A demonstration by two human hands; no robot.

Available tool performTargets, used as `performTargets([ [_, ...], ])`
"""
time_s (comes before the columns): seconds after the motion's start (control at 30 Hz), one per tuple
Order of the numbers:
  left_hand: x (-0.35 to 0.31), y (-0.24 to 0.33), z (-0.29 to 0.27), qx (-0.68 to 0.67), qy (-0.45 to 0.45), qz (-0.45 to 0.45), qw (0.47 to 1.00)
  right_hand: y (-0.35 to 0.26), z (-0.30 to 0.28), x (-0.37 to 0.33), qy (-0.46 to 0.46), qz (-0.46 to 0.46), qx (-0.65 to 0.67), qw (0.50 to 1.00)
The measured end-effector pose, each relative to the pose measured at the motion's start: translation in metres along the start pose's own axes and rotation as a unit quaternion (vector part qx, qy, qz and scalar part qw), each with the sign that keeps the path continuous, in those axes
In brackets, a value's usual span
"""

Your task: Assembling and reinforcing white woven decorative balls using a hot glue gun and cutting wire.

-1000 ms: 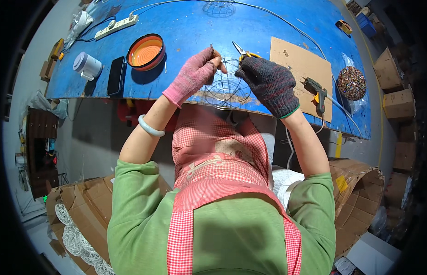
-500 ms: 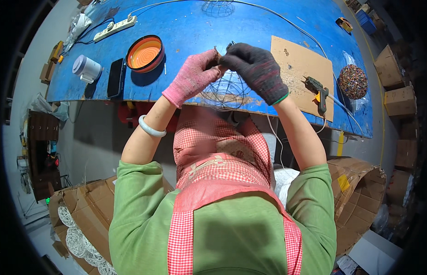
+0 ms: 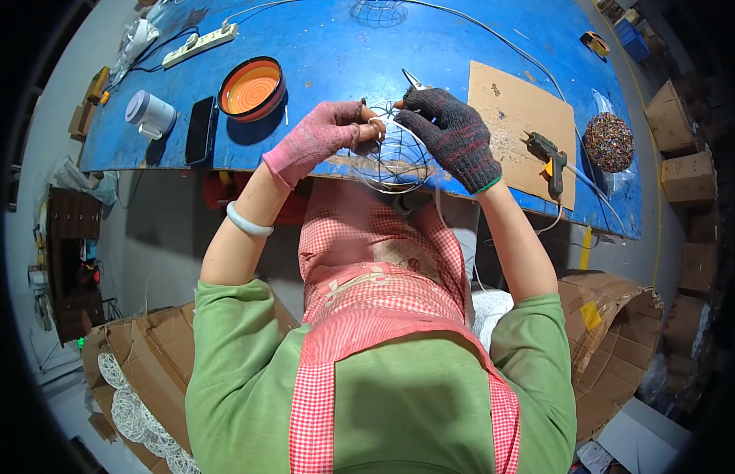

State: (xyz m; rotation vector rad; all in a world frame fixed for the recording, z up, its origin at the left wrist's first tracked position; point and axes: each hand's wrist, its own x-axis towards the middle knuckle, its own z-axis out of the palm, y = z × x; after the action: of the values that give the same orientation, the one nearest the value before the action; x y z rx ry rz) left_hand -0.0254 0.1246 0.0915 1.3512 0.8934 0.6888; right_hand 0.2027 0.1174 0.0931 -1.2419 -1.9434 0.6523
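A round cage of thin dark wire (image 3: 395,164) sits at the table's near edge, between my hands. My left hand (image 3: 324,136), in a pink glove with bare fingertips, pinches the upper left of this frame, where a pale strand shows. In my right hand (image 3: 453,136), gloved in dark grey with a green cuff, is a pair of pliers (image 3: 413,80). Their metal jaws stick out past the fingers, pointing away to the upper left; the handles are hidden in the palm. Thumb and forefinger of that hand reach to the top right of the cage.
Left on the blue table (image 3: 336,47) are an orange bowl (image 3: 251,88), a phone (image 3: 200,130), a white mug (image 3: 150,115) and a power strip (image 3: 200,47). Rightward, a glue gun (image 3: 547,163) lies on cardboard (image 3: 510,118), beside a speckled ball (image 3: 609,142). Another wire cage (image 3: 378,12) stands far back.
My hands have moved apart and slightly toward me, so the cage top and the plier jaws now show. The cage has tilted or turned a little.
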Motion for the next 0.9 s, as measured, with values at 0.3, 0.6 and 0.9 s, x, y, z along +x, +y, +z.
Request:
performTargets([
  [0.3, -0.011, 0.009, 0.001, 0.086, 0.011, 0.016, 0.996, 0.052, -0.026, 0.02, 0.046, 0.149, 0.089, 0.984],
  [0.6, -0.022, 0.011, 0.017, 0.53, 0.042, 0.3, 0.792, 0.099, 0.018, 0.045, -0.117, 0.184, -0.403, 0.889],
  [0.9, -0.039, 0.017, 0.01, 0.664, 0.0, 0.39, 0.638, 0.082, 0.003, 0.072, -0.26, 0.253, -0.377, 0.852],
])
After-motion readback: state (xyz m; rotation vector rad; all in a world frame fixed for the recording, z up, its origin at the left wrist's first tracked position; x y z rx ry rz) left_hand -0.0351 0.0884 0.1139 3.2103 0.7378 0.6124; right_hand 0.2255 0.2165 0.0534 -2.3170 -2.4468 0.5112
